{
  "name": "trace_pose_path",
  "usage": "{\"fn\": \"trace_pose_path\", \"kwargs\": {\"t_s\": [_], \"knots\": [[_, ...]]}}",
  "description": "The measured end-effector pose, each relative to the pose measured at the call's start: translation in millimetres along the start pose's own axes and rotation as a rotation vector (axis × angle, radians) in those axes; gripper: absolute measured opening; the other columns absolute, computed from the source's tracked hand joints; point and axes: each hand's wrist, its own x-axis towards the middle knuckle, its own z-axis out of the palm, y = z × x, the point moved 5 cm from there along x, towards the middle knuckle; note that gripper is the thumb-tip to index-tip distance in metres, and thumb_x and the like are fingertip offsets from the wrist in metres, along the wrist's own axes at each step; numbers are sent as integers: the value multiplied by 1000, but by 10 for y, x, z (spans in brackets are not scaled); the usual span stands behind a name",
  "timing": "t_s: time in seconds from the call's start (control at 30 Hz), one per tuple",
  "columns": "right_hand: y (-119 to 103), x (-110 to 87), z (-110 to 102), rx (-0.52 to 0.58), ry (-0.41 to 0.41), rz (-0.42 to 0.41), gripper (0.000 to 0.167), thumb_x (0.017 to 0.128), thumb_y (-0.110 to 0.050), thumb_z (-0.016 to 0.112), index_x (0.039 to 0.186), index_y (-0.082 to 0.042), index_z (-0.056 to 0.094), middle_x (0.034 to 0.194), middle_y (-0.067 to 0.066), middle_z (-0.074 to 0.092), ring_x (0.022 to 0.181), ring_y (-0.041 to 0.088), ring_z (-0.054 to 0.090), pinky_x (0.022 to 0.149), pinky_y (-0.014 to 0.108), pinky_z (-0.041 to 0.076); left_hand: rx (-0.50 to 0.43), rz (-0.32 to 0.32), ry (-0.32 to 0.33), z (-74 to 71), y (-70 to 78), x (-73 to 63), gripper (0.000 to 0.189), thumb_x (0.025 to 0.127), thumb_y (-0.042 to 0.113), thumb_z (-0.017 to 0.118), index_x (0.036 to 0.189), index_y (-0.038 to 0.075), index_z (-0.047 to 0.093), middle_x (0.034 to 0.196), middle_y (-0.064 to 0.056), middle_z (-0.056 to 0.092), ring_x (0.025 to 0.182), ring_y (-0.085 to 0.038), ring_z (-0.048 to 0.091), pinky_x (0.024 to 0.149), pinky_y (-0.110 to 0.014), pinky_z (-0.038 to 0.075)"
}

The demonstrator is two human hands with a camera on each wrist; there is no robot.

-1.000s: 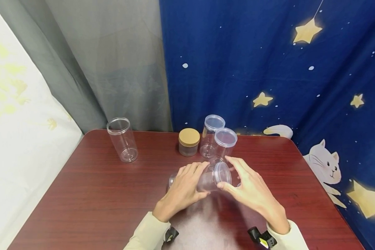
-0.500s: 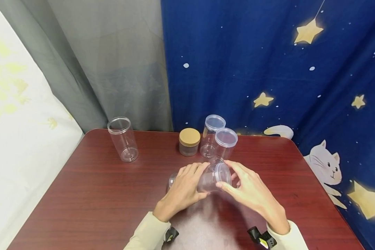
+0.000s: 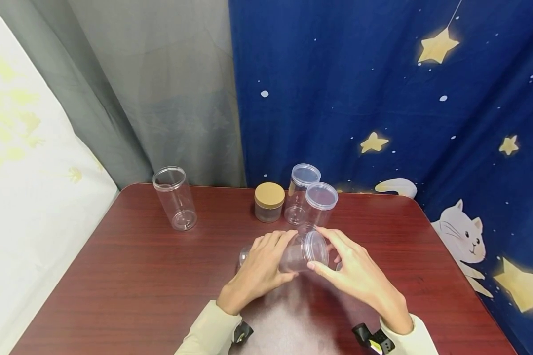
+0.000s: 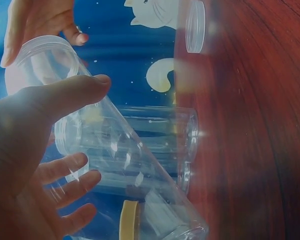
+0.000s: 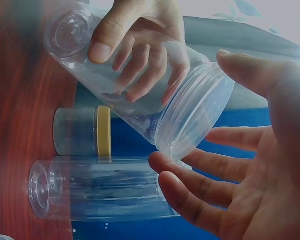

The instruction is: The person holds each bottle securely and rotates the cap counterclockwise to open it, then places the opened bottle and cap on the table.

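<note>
In the head view my left hand (image 3: pixel 260 266) grips a tall clear plastic jar (image 3: pixel 293 256) round its body. The jar is tilted, its mouth end raised toward the right. A translucent lid (image 5: pixel 195 112) sits on that end. My right hand (image 3: pixel 360 271) holds the lid's rim between thumb and fingertips. In the left wrist view the thumb of my left hand (image 4: pixel 35 125) lies across the jar, with its fingers on the far side. The right wrist view shows the thumb of my right hand (image 5: pixel 270 150) at one side of the lid and its fingertips at the other.
Behind the hands stand two lidded clear jars (image 3: pixel 304 175) (image 3: pixel 322 195) and a short jar with a tan lid (image 3: pixel 269 195). A lidless tall jar (image 3: pixel 175 199) stands at the left. Another clear lid (image 4: pixel 195 27) lies on the red-brown table (image 3: pixel 129 291), partly hidden by my right hand.
My right hand's fingers and thumb have shifted slightly around the lid, the index finger moving in toward its rim. The left hand and the jar stay nearly still.
</note>
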Motion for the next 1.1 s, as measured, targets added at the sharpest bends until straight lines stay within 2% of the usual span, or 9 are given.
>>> {"fn": "trace_pose_path", "kwargs": {"t_s": [0.1, 0.33, 0.53, 0.93, 1.1], "knots": [[-3, 0, -1, -11, 4, -17, 68, 80, -42, 80, 137, -16, 53, 116, -3, 62, 86, 9, 62, 63, 26, 53, 0, 0, -1, 5, -3, -1, 88, 70, 41, 87, 144, 17, 45, 127, -5, 59, 116, -23, 57, 99, -44, 45], [-15, 4, 1, -66, 7, -57, 69, 80, -40, 79, 139, -17, 52, 128, -3, 59, 93, 13, 63, 77, 33, 54, -3, 3, 6, 4, -18, -1, 88, 70, 40, 87, 144, 17, 45, 126, -4, 59, 116, -24, 57, 98, -44, 46], [-24, 4, 10, -57, 1, -56, 72, 81, -39, 79, 142, -17, 49, 133, -4, 57, 99, 12, 62, 80, 36, 54, -7, 3, 12, 1, -27, -3, 88, 70, 40, 87, 143, 17, 45, 126, -4, 59, 115, -23, 57, 98, -43, 46], [-47, 4, 6, -47, 6, -89, 74, 80, -36, 80, 143, -18, 47, 137, -4, 53, 104, 13, 61, 83, 35, 54, 4, 19, 57, -31, -50, -26, 90, 67, 40, 89, 142, 14, 46, 124, -5, 60, 112, -25, 59, 95, -45, 47], [-48, 13, 6, -48, 2, -92, 74, 80, -36, 80, 143, -16, 47, 137, -3, 53, 102, 13, 62, 82, 35, 54, -4, 6, 47, -33, -80, -35, 91, 68, 39, 88, 143, 14, 44, 125, -5, 59, 113, -25, 58, 96, -45, 46]]}}
